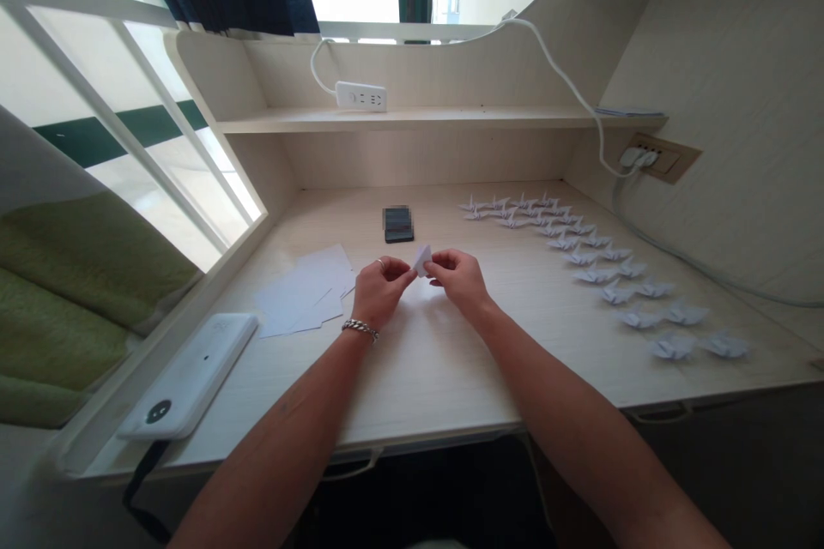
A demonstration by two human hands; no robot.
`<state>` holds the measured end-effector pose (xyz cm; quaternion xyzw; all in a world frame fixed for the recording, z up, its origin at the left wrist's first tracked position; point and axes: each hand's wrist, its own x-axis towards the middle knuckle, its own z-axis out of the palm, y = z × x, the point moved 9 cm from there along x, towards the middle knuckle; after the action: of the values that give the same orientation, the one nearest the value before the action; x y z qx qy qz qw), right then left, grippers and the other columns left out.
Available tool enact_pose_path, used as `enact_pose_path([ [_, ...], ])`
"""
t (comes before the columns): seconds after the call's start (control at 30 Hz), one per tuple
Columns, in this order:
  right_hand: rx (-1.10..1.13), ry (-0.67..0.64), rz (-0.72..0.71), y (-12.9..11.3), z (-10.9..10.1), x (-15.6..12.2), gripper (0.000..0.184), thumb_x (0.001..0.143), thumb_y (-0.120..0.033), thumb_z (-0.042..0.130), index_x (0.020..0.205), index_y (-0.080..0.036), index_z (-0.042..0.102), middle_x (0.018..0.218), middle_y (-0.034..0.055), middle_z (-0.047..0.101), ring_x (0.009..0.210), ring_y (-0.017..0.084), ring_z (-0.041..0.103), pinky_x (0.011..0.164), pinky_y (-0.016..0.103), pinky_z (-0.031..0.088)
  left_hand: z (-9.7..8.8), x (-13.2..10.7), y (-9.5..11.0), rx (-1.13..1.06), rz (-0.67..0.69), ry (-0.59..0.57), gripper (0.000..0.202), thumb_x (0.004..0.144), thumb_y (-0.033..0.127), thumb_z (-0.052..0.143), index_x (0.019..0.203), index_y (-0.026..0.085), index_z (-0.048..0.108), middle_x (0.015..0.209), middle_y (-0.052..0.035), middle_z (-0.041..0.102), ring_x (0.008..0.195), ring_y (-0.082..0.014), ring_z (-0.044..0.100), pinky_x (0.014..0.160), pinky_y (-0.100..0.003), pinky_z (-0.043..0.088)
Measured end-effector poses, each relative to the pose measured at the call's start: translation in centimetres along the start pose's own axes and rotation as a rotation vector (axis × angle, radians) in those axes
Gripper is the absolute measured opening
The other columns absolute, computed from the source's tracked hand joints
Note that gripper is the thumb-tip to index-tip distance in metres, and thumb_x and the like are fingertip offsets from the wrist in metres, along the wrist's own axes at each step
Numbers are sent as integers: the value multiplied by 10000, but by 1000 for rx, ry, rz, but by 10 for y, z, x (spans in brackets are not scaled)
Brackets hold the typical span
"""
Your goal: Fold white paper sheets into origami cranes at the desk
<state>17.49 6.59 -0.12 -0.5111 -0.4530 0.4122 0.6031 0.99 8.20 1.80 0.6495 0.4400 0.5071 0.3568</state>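
A small folded piece of white paper [422, 258] is pinched between both my hands above the middle of the pale wooden desk [451, 360]. My left hand [379, 287], with a ring and a metal bracelet, grips its left side with closed fingers. My right hand [456, 277] pinches its right side. Loose white paper sheets [305, 296] lie on the desk just left of my left hand.
Several folded paper cranes [598, 262] lie in rows on the right half of the desk. A dark phone [398, 225] rests behind my hands. A white flat device [190, 373] sits at the front left edge. A power strip [361, 95] lies on the shelf, and a cable [675, 253] runs along the right wall.
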Motion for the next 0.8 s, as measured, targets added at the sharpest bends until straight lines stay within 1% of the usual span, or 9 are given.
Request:
enact_pose_path([
  [0.13,32,5,-3,-1,0,0,203,636,-289,721,756,-143,648,666,24,681,610,148,640,570,273,547,4,0,-1,49,-9,-42,240,674,370,743,768,154,695,746,-65,722,672,-174,657,647,-288,509],
  [0.37,47,18,-26,-1,-1,0,228,633,-303,731,770,-138,655,678,38,686,608,157,641,597,300,560,3,0,-5,67,-4,-29,228,683,377,730,753,163,694,718,-58,723,659,-170,662,629,-278,507],
  [0.8,71,38,-44,1,-3,2,237,626,-308,744,766,-138,658,673,40,686,612,168,647,620,321,569,6,0,-3,65,-34,-52,255,706,378,717,815,149,729,695,-64,726,634,-173,670,627,-284,521],
])
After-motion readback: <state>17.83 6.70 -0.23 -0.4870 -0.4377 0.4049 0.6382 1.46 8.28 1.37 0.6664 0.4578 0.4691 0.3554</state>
